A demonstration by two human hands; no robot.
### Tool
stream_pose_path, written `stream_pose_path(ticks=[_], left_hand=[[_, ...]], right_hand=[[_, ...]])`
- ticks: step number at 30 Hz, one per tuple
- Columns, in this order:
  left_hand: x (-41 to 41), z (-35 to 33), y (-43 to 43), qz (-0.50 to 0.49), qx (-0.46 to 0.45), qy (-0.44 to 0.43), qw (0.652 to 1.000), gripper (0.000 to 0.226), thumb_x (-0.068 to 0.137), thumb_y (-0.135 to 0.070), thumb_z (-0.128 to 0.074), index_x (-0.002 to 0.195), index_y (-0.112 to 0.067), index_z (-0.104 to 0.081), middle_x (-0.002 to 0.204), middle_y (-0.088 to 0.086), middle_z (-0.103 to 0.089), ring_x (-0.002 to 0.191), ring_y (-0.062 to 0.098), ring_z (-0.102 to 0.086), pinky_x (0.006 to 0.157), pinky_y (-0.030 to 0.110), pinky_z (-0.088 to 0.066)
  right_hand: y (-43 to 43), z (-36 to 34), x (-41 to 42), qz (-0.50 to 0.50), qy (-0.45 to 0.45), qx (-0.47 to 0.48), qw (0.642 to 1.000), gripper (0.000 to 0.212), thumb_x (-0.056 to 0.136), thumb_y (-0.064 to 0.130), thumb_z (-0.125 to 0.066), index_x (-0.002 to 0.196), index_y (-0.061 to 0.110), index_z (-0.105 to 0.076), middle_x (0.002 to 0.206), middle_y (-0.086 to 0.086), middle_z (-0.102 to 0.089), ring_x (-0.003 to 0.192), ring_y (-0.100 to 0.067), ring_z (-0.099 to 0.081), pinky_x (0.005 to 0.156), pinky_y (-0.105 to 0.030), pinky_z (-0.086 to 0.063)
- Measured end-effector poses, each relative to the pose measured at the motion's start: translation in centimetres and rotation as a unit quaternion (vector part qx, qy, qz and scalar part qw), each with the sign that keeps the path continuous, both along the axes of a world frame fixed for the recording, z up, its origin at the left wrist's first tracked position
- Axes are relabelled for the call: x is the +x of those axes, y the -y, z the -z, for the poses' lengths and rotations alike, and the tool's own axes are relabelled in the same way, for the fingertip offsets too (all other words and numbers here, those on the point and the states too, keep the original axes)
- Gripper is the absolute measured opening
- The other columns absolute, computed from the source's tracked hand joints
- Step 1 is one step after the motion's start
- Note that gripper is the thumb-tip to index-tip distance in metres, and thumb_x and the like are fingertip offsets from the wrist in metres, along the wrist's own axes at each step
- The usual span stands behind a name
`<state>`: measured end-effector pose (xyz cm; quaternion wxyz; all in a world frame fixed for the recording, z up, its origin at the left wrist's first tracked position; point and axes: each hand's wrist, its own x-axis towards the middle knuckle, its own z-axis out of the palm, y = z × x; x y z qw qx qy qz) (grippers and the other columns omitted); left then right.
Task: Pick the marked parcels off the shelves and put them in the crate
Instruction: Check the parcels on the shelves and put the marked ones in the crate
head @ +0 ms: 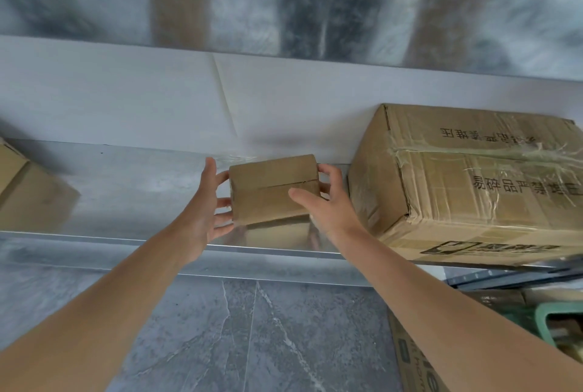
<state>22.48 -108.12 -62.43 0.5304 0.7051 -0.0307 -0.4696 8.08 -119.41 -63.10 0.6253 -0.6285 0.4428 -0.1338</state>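
A small brown cardboard parcel (pixel 273 189) sits near the middle of a shiny metal shelf (pixel 132 190), its reflection showing below it. My left hand (pixel 206 212) is at the parcel's left side, fingertips touching it and thumb raised. My right hand (pixel 328 202) grips the parcel's right end, thumb across the front face and fingers curled round the far side. No mark on the parcel shows from here. The crate is out of view.
A large taped carton (pixel 473 183) with printed characters stands right beside the parcel on the shelf. Another carton (pixel 28 190) lies at the shelf's left edge. Below are a grey tiled floor (pixel 252 338), a cardboard box (pixel 413 360) and a green object (pixel 549 325) at lower right.
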Motion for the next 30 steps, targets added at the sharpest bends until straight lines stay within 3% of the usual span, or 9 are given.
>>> stream_pose_path(ticks=[3, 5, 9, 12, 16, 18, 21, 26, 30], left_hand=[[0.1, 0.0, -0.1, -0.012, -0.012, 0.014, 1.000, 0.052, 0.088, -0.071, -0.014, 0.101, -0.042, -0.055, 0.107, -0.003, -0.059, 0.107, 0.024, -0.056, 0.109, 0.045, -0.027], [-0.2, 0.5, -0.3, -0.026, -0.012, 0.013, 0.999, 0.054, 0.089, -0.069, -0.013, 0.098, -0.039, -0.056, 0.104, -0.006, -0.061, 0.109, 0.024, -0.054, 0.107, 0.045, -0.021], [-1.4, 2.1, -1.2, -0.035, 0.010, 0.008, 0.999, 0.047, 0.097, -0.056, -0.017, 0.089, -0.029, -0.055, 0.111, -0.003, -0.060, 0.105, 0.021, -0.052, 0.102, 0.045, -0.023], [-2.1, 3.0, -1.5, -0.049, 0.025, 0.005, 0.998, 0.040, 0.100, -0.049, -0.021, 0.092, -0.028, -0.054, 0.116, -0.005, -0.057, 0.101, 0.020, -0.052, 0.107, 0.050, -0.024], [-2.2, 2.7, -1.6, -0.051, 0.013, -0.020, 0.998, 0.035, 0.099, -0.050, -0.024, 0.113, -0.032, -0.051, 0.120, -0.003, -0.054, 0.108, 0.023, -0.052, 0.104, 0.050, -0.033], [-2.2, 2.1, -1.5, -0.048, -0.001, -0.033, 0.998, 0.037, 0.098, -0.052, -0.025, 0.114, -0.032, -0.052, 0.120, -0.001, -0.054, 0.105, 0.025, -0.055, 0.098, 0.048, -0.041], [-2.2, 1.4, -1.5, -0.061, -0.017, -0.048, 0.997, 0.040, 0.097, -0.054, -0.027, 0.116, -0.031, -0.054, 0.121, 0.001, -0.056, 0.102, 0.026, -0.058, 0.091, 0.045, -0.047], [-2.4, 0.0, -2.6, -0.083, -0.047, -0.031, 0.995, 0.040, 0.096, -0.055, -0.029, 0.113, -0.032, -0.057, 0.120, -0.001, -0.058, 0.105, 0.021, -0.058, 0.093, 0.044, -0.046], [-3.0, -2.8, -4.2, -0.079, -0.085, -0.018, 0.993, 0.041, 0.096, -0.054, -0.026, 0.108, -0.033, -0.060, 0.120, -0.003, -0.059, 0.111, 0.018, -0.057, 0.090, 0.041, -0.048]], right_hand=[[-0.2, 0.4, 0.0, 0.020, -0.004, -0.001, 1.000, 0.047, 0.081, 0.028, -0.071, 0.113, 0.023, -0.038, 0.104, 0.010, -0.054, 0.094, -0.008, -0.056, 0.081, -0.023, -0.045], [-0.7, 0.6, -0.3, 0.011, -0.024, -0.006, 1.000, 0.049, 0.081, 0.028, -0.070, 0.116, 0.018, -0.036, 0.107, 0.006, -0.053, 0.091, -0.006, -0.054, 0.074, -0.021, -0.043], [-1.8, 1.6, -1.4, -0.030, -0.040, 0.008, 0.999, 0.087, 0.082, 0.023, -0.067, 0.146, 0.033, -0.009, 0.108, 0.018, -0.055, 0.089, -0.009, -0.058, 0.062, -0.015, -0.041], [-2.3, 2.6, -1.8, -0.067, -0.044, 0.005, 0.997, 0.101, 0.081, 0.023, -0.068, 0.149, 0.041, 0.005, 0.117, 0.014, -0.059, 0.076, -0.003, -0.053, 0.060, -0.014, -0.038], [-2.0, 2.5, -1.5, -0.058, -0.030, 0.033, 0.997, 0.098, 0.082, 0.021, -0.069, 0.150, 0.039, -0.001, 0.115, 0.015, -0.059, 0.103, -0.008, -0.057, 0.084, -0.020, -0.041], [-2.0, 2.0, -1.4, -0.055, -0.021, 0.047, 0.997, 0.096, 0.083, 0.021, -0.070, 0.151, 0.039, -0.004, 0.107, 0.020, -0.058, 0.103, -0.005, -0.055, 0.088, -0.022, -0.037], [-2.1, 1.5, -1.3, -0.048, -0.004, 0.056, 0.997, 0.092, 0.083, 0.020, -0.070, 0.150, 0.037, -0.010, 0.100, 0.024, -0.057, 0.094, 0.005, -0.053, 0.079, -0.016, -0.038], [-2.8, -0.2, -1.7, -0.040, 0.047, 0.078, 0.995, 0.086, 0.084, 0.017, -0.069, 0.147, 0.041, -0.015, 0.107, 0.023, -0.057, 0.099, 0.003, -0.055, 0.088, -0.026, -0.039], [-3.8, -2.9, -2.6, -0.040, 0.093, 0.084, 0.991, 0.053, 0.087, 0.009, -0.064, 0.114, 0.048, -0.041, 0.107, 0.017, -0.062, 0.097, 0.000, -0.060, 0.069, -0.011, -0.043]])
